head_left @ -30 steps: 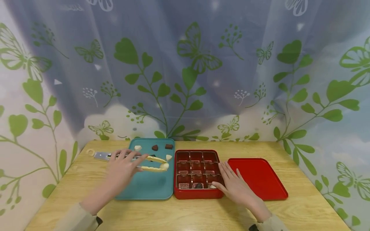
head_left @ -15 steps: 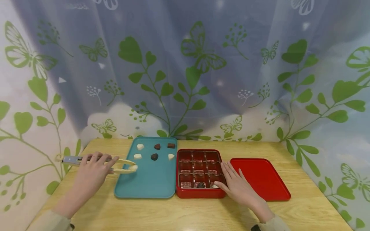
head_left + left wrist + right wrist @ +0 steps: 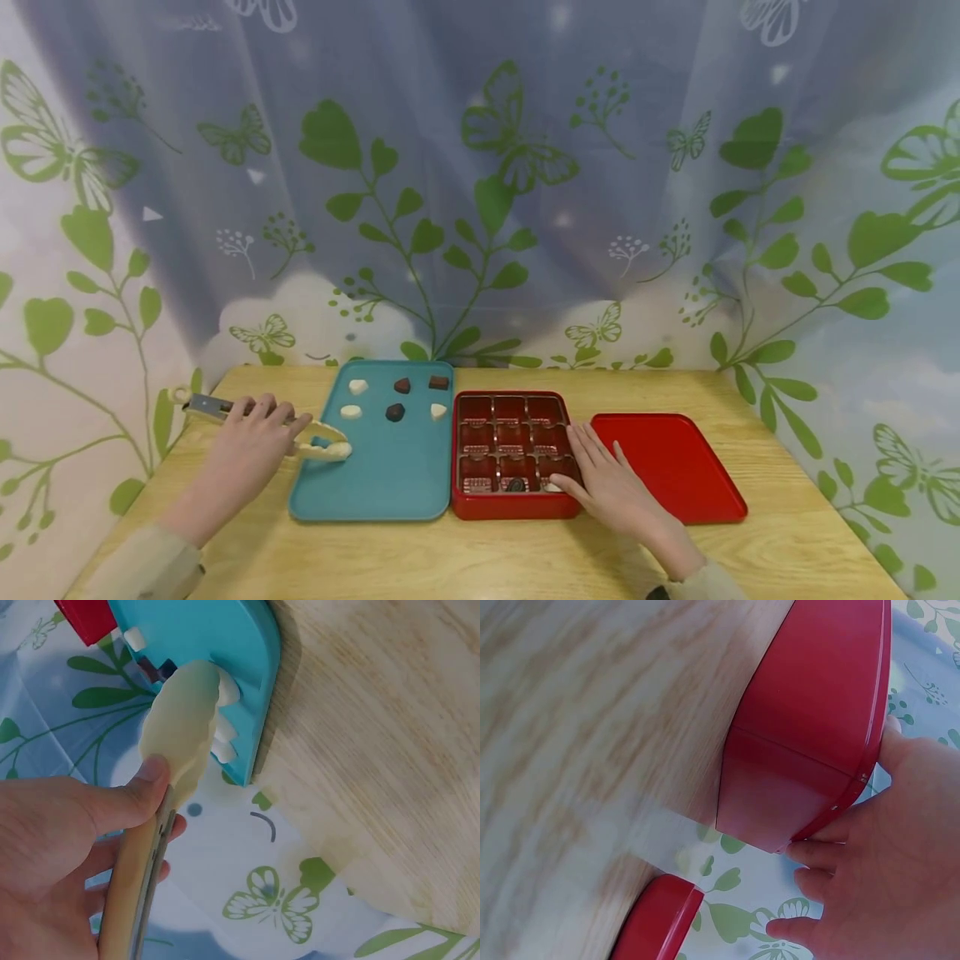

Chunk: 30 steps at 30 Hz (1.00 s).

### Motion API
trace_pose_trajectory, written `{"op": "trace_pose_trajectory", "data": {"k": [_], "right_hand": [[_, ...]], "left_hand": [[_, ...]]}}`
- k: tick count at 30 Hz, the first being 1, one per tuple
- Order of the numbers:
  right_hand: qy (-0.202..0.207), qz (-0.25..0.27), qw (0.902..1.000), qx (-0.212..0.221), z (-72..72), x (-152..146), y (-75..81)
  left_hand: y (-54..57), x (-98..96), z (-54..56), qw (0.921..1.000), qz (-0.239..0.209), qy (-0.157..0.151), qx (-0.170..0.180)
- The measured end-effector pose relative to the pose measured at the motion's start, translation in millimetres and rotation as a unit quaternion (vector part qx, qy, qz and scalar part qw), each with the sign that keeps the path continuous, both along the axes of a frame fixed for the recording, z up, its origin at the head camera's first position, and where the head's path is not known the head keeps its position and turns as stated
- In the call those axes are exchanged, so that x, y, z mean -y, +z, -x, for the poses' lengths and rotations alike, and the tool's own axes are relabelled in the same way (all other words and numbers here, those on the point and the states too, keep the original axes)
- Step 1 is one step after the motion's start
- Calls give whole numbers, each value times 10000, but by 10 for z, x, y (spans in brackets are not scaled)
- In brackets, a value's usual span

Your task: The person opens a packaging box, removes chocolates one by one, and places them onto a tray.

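Observation:
My left hand [image 3: 251, 446] grips a pair of tongs [image 3: 180, 724] with cream, scalloped tips and a metal-edged handle. At the tips sits a small white chocolate piece [image 3: 342, 450], low over the left part of the blue tray [image 3: 390, 483]. Two rows of white and dark chocolate pieces, one a black piece [image 3: 395, 412], lie toward the tray's far end. My right hand [image 3: 615, 483] rests with straight fingers along the right side of the red box [image 3: 517, 506], thumb over its near right corner. In the box's front row are a dark piece [image 3: 515, 484] and a white piece [image 3: 553, 485], partly behind the thumb.
The box touches or nearly touches the tray's right side and has a clear divided insert [image 3: 512, 433]. A flat red lid [image 3: 675, 467] lies to the right, beyond my right hand. Behind the wooden table [image 3: 420, 558] hangs a leaf-patterned curtain [image 3: 480, 250].
My left hand has carried the tongs and the white piece leftward from the tray's right side, and the tips now angle down toward the tray. The right hand stays at the box.

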State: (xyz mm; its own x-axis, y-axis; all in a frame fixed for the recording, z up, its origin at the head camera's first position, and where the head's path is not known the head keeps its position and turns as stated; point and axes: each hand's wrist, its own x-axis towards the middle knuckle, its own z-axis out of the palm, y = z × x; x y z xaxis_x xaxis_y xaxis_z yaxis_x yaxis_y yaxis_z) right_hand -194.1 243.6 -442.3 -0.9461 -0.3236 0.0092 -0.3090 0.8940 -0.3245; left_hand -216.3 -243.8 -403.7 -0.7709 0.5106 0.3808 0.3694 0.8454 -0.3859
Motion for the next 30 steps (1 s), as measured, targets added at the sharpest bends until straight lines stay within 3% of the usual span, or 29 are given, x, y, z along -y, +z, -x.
{"op": "trace_pose_trajectory", "data": {"k": [7, 12, 21, 30], "right_hand": [[34, 26, 10000, 52, -16, 13, 9], [1, 47, 10000, 17, -16, -1, 14], [-7, 76, 10000, 56, -7, 2, -1], [1, 40, 10000, 11, -3, 2, 8]], "left_hand": [[31, 30, -69, 9996, -283, 69, 7], [117, -72, -120, 9990, -442, -56, 3], [275, -495, -143, 9982, -537, -244, 115], [327, -964, -67, 9948, -398, -815, -454]]}}
